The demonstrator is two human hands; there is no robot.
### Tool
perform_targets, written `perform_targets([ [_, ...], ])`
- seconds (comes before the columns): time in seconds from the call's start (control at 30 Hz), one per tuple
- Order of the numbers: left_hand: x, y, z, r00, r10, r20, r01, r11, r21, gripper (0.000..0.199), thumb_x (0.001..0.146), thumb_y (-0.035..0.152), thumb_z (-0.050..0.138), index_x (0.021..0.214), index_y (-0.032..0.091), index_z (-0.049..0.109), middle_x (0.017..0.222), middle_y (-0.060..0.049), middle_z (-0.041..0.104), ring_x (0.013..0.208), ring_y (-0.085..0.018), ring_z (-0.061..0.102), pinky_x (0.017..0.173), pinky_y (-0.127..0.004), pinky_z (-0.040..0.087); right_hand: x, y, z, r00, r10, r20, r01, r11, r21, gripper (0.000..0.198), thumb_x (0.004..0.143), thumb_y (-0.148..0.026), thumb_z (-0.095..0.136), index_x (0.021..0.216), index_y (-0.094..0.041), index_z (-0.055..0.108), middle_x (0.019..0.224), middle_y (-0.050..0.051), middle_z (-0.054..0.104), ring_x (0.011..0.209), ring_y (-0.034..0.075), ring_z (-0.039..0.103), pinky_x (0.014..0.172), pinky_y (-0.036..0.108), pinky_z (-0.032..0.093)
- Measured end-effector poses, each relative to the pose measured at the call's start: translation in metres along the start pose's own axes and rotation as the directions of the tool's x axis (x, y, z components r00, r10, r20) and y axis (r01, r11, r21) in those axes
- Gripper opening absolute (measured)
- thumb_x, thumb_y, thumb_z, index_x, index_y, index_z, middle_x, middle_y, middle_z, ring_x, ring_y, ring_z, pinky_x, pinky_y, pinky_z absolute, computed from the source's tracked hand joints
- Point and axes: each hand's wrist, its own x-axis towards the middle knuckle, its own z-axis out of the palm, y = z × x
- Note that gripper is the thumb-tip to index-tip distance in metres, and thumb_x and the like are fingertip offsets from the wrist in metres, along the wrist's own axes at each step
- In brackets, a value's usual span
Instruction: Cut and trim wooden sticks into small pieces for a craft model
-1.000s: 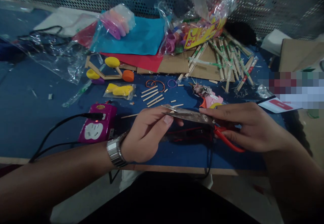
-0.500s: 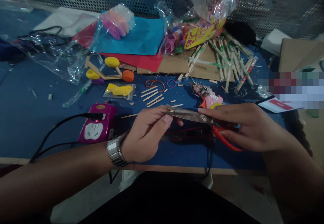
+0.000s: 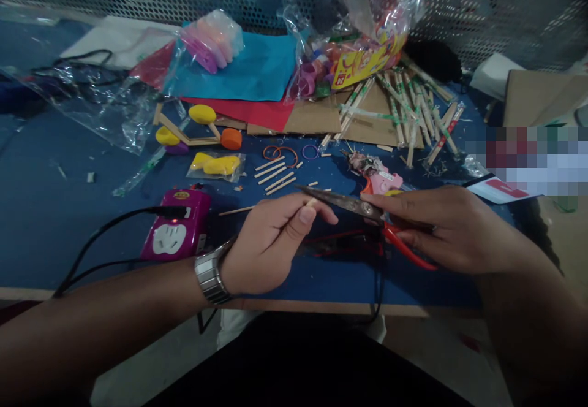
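Observation:
My left hand (image 3: 273,238), with a metal watch at the wrist, pinches a thin wooden stick (image 3: 311,202); only its tip shows past the thumb. One more length of stick (image 3: 236,210) shows on the far side of the hand, and I cannot tell whether it is the same piece. My right hand (image 3: 441,229) grips red-handled scissors (image 3: 340,202). Their blades look closed and point left, just above the stick's tip. Several short cut sticks (image 3: 275,174) lie on the blue table beyond my left hand, with tiny offcuts beside them.
A purple power socket box (image 3: 177,223) with black cables stands at left. Yellow clay in a bag (image 3: 215,165), rubber rings (image 3: 310,152), a pink glue gun (image 3: 383,177) and wrapped chopsticks (image 3: 413,110) lie around. Behind are coloured sheets (image 3: 257,67) and a bag of caps (image 3: 321,70).
The scissor blades, slightly apart around the stick's tip before, have come together and now sit just above it. The fingers of my left hand have shifted a little, showing more of the tip.

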Motion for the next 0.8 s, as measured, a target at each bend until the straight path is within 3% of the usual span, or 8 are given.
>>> perform_targets([
  [0.13,-0.0011,0.0015,-0.0013,0.999,-0.049,0.019,0.049,0.998,-0.03,0.042,0.118,0.041,0.048,0.102,0.022,0.081,0.068,0.003,0.063,0.054,-0.008,0.048,0.056,-0.024,0.041,0.0017,0.0001,0.0004,0.999,-0.005,-0.037,0.003,0.998,-0.066,0.061,0.105,-0.024,0.066,0.165,-0.029,0.057,0.137,0.007,0.082,0.111,0.021,0.084,0.094,0.025,0.064],
  [0.23,-0.0015,0.0006,-0.0015,0.995,-0.089,0.036,0.091,0.993,-0.076,0.044,0.118,0.043,0.046,0.104,0.02,0.08,0.068,0.003,0.059,0.057,-0.008,0.048,0.055,-0.024,0.039,0.0043,-0.0001,-0.0016,0.991,0.004,-0.133,-0.014,0.997,-0.077,0.054,0.105,-0.028,0.067,0.158,-0.021,0.064,0.118,0.009,0.087,0.092,0.018,0.085,0.076,0.021,0.059],
  [0.3,-0.0017,-0.0009,-0.0009,0.994,-0.105,0.042,0.109,0.988,-0.106,0.043,0.119,0.042,0.045,0.106,0.019,0.079,0.07,0.002,0.06,0.059,-0.008,0.049,0.056,-0.024,0.04,0.0054,-0.0001,-0.0034,0.988,-0.002,-0.155,-0.005,0.999,-0.048,0.054,0.104,-0.029,0.068,0.157,-0.019,0.065,0.115,0.01,0.087,0.088,0.018,0.084,0.072,0.022,0.058],
  [0.43,-0.0019,-0.003,0.0006,0.994,-0.1,0.032,0.104,0.985,-0.141,0.049,0.119,0.041,0.043,0.09,0.017,0.074,0.082,-0.002,0.07,0.065,-0.008,0.056,0.06,-0.024,0.045,0.0054,0.0006,-0.0051,0.996,-0.019,-0.083,0.022,0.999,0.027,0.059,0.102,-0.028,0.069,0.16,-0.022,0.062,0.136,0.012,0.081,0.111,0.022,0.083,0.088,0.024,0.061],
  [0.57,-0.0018,-0.0019,0.0006,0.999,-0.046,0.026,0.048,0.994,-0.094,0.051,0.118,0.036,0.043,0.077,0.017,0.066,0.077,-0.002,0.068,0.066,-0.009,0.058,0.063,-0.024,0.048,0.0039,0.0026,-0.0049,0.998,-0.046,-0.039,0.048,0.998,0.041,0.062,0.103,-0.027,0.068,0.164,-0.024,0.058,0.142,0.01,0.079,0.12,0.02,0.081,0.097,0.023,0.06],
  [0.67,-0.0017,-0.0013,0.0006,0.999,0.0,0.036,0.003,0.998,-0.07,0.05,0.118,0.033,0.042,0.078,0.017,0.066,0.084,-0.003,0.073,0.07,-0.009,0.063,0.066,-0.023,0.051,0.0036,0.0032,-0.0054,0.997,-0.074,-0.019,0.075,0.996,0.045,0.061,0.104,-0.026,0.068,0.164,-0.024,0.058,0.146,0.009,0.077,0.125,0.018,0.079,0.106,0.02,0.057],
  [0.8,-0.0013,-0.0023,0.0007,0.999,0.012,0.041,-0.01,0.998,-0.069,0.045,0.119,0.035,0.043,0.092,0.019,0.076,0.086,-0.002,0.077,0.07,-0.01,0.065,0.066,-0.023,0.052,0.0051,0.001,-0.0075,0.997,-0.078,-0.02,0.079,0.996,0.051,0.062,0.104,-0.027,0.068,0.165,-0.028,0.057,0.143,0.006,0.079,0.122,0.017,0.08,0.101,0.02,0.06],
])
